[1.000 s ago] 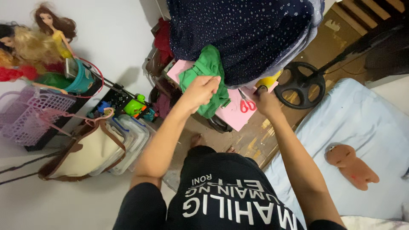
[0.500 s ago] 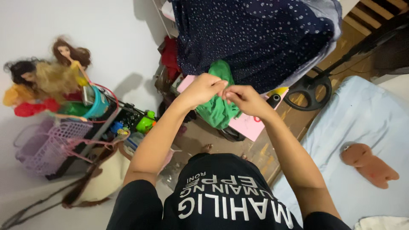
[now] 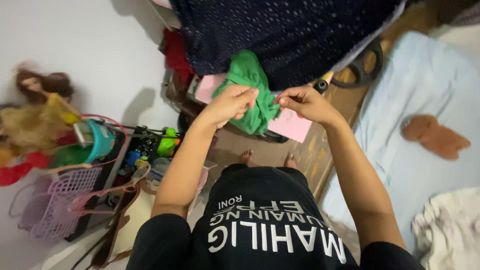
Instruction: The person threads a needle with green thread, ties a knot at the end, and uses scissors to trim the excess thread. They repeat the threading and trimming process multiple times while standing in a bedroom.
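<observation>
The person stands over a cluttered corner, both arms raised in front of the chest. The left hand [image 3: 229, 104] is clenched on a fold of the green cloth [image 3: 250, 85], thumb pressed over the curled fingers. The right hand [image 3: 302, 102] pinches at the cloth's near edge with thumb and forefinger; something very small may be between them, but I cannot tell what. The green cloth itself hangs from both hands, draped down over the pink board [image 3: 295, 125] and lying against the dark dotted fabric [image 3: 280, 30] that hangs behind it.

The work looks like fine handwork on the cloth's edge. To do it well, I judge the 2 hands should stay close together so the fabric between them is taut and flat, with the left hand anchoring and the right hand doing the small, exact motion. Lifting the edge clear of the dotted fabric would keep the 2 layers from being caught together.

Around them: dolls [image 3: 40, 100] and a lilac basket [image 3: 60, 200] to the left, a pale blue bed [image 3: 425, 80] to the right with a brown soft toy [image 3: 435, 136] lying on it.
</observation>
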